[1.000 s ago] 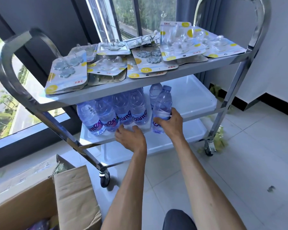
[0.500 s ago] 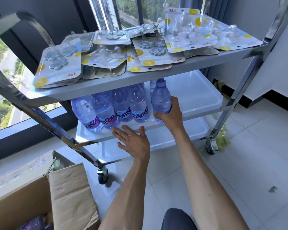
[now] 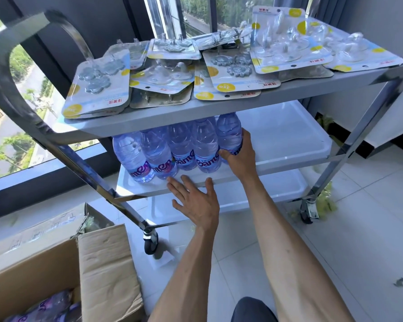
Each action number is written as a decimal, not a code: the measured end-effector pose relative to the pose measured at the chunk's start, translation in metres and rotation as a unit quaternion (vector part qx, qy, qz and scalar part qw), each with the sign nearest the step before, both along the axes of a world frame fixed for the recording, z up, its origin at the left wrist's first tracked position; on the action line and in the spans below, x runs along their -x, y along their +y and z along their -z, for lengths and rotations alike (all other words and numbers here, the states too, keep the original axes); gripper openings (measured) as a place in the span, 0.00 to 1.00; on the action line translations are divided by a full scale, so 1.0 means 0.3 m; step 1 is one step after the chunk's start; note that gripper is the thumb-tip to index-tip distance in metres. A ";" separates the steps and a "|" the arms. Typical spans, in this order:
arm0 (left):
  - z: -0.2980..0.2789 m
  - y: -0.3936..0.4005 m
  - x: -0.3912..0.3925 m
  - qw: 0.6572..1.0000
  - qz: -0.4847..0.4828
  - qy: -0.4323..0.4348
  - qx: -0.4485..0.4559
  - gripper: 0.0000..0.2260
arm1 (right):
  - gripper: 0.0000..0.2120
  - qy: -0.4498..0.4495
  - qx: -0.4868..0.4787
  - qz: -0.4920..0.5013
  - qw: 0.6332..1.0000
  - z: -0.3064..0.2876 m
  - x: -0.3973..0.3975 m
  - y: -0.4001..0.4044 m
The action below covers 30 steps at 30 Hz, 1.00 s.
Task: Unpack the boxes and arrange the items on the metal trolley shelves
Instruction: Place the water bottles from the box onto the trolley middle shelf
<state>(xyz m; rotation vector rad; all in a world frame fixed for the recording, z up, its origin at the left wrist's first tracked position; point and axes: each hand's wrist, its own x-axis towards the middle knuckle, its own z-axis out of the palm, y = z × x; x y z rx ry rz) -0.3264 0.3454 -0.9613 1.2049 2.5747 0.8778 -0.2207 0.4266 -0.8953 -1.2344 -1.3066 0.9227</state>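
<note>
Where the frame begins at far left, a curved chrome trolley handle (image 3: pixel 2 73) against a dark window frame, with trees and road far below. At lower left, an open cardboard box (image 3: pixel 56 270) on the tiled floor, flaps up, purple-labelled bottles (image 3: pixel 49 307) lying inside, count unclear.

Just right of the box, the metal trolley (image 3: pixel 98 182) on castors. On its top shelf (image 3: pixel 196 110), overlapping blister packs (image 3: pixel 98 87) from end to end: grey flower-shaped pieces at left and centre, clear suction hooks (image 3: pixel 282 45) toward the right. On the middle shelf (image 3: pixel 289 145), upright water bottles (image 3: pixel 158 156) packed side by side at the left half, blue-tinted, labels facing front; possibly a second row behind, hidden by the top shelf.

Left hand (image 3: pixel 196 203) flat and spread, fingers straight, fingertips at the front lip of the middle shelf just below the bottles, holding nothing. Right hand (image 3: pixel 240 156) beside it, slightly higher, grip wrapped around the rightmost bottle (image 3: pixel 228 133), thumb in front across the label, bottle upright, touching its neighbour at the end of the row. Right half of the middle shelf bare and white. Bottom shelf (image 3: pixel 265 189) visible beneath. At far right, a chrome leg, a castor (image 3: pixel 308 211) and some green scraps on the floor.
</note>
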 end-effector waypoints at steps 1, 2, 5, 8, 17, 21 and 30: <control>0.002 0.001 0.000 1.000 -0.002 0.001 -0.005 0.35 | 0.35 0.001 -0.002 -0.004 1.000 0.001 -0.003 0.010; 0.004 0.002 -0.001 1.000 -0.003 0.003 -0.008 0.35 | 0.35 0.003 -0.007 -0.005 1.000 0.002 -0.005 0.019; 0.011 0.004 -0.005 1.000 -0.007 0.010 -0.013 0.35 | 0.36 0.002 -0.011 -0.015 1.000 0.007 -0.011 0.040; 0.021 0.007 -0.005 1.000 -0.011 0.019 -0.020 0.34 | 0.37 -0.006 -0.001 -0.024 1.000 0.016 -0.022 0.051; 0.031 0.008 -0.005 0.999 -0.009 0.019 -0.026 0.34 | 0.38 -0.029 0.021 -0.019 0.999 0.000 -0.033 0.056; 0.028 0.003 -0.004 1.000 -0.007 0.014 -0.020 0.34 | 0.38 -0.032 0.029 -0.017 0.999 -0.013 -0.033 0.049; 0.029 -0.005 0.002 1.000 0.001 0.010 -0.016 0.34 | 0.36 -0.031 0.055 -0.022 0.998 -0.020 -0.024 0.035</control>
